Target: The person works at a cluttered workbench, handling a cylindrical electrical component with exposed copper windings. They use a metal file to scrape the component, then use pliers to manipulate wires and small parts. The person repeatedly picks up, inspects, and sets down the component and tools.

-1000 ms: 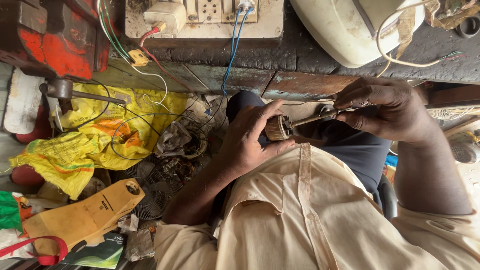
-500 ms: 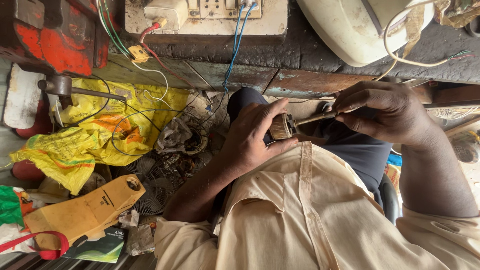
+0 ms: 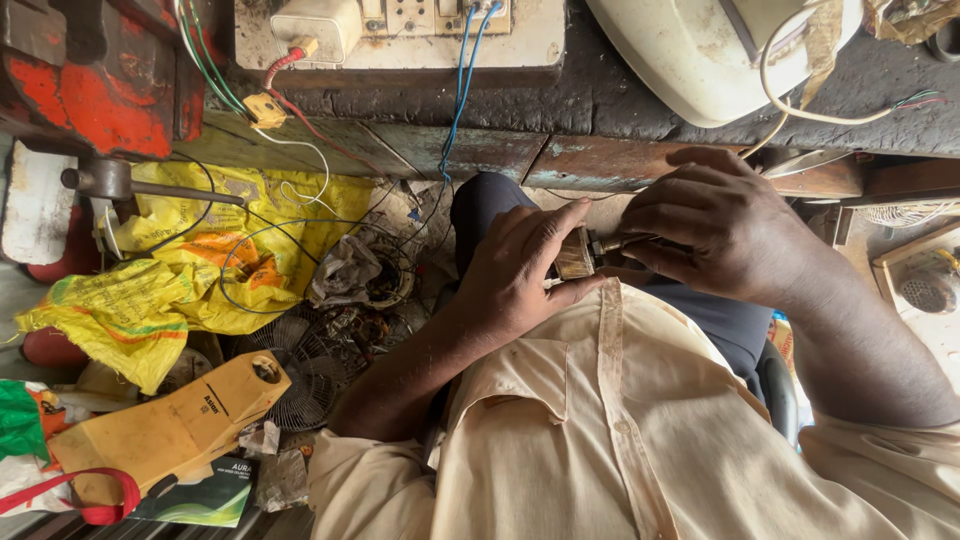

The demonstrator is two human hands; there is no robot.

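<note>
Motor rotor [image 3: 575,254] sat above the lap, left hand [image 3: 515,275] fingers clamped round its body. Right hand [image 3: 715,225] fingers pinched a thin metal tool [image 3: 625,241] at the shaft end. Looked dense, rigid; windings probably delicate, so grip the core.

The small cylindrical motor part with a brownish, copper-toned wound body [image 3: 575,254] lies on its side in mid-air over the person's lap, just below the front edge of the dark, worn workbench [image 3: 600,100], its body wrapped on the left by fingers and thumb. A thin metal shaft or tool tip [image 3: 622,241] sticks out of its right end, roughly level, and disappears under the fingers on that side, so its far end cannot be seen.
</note>
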